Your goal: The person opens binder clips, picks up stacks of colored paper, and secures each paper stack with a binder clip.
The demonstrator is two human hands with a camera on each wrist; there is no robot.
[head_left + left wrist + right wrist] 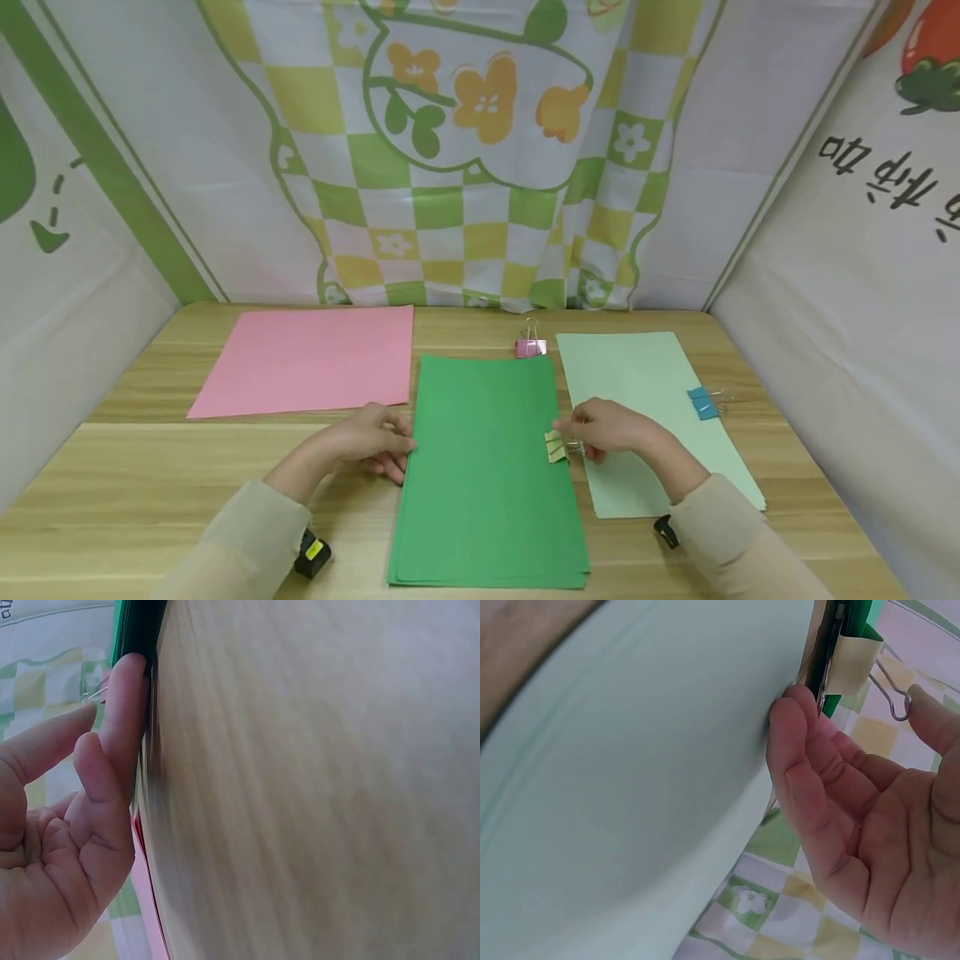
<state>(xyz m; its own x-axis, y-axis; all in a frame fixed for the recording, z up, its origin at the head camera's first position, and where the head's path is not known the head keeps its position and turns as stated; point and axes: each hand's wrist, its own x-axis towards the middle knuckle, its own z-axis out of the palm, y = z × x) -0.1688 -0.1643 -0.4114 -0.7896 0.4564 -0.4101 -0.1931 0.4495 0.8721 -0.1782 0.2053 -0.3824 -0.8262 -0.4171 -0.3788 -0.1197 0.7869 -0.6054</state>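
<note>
The right grip pinches the yellow binder clip, fixed on the adjacent edge of the green paper stack. The left grip, fingers loose, touches the stack's opposite edge; pink paper lies beyond it.

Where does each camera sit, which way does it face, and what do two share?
Head: worn on the head, facing forward and down at the table and green paper stack; left hand, right hand and sleeves show.
Left wrist: on that wrist, looking past the hand at the stack's edge and table, curtain behind; the left hand shows.
Right wrist: on that wrist, looking at the yellow clip and pale green paper; the right hand shows.
Shared: head and right wrist show the clip on the stack's edge.
</note>
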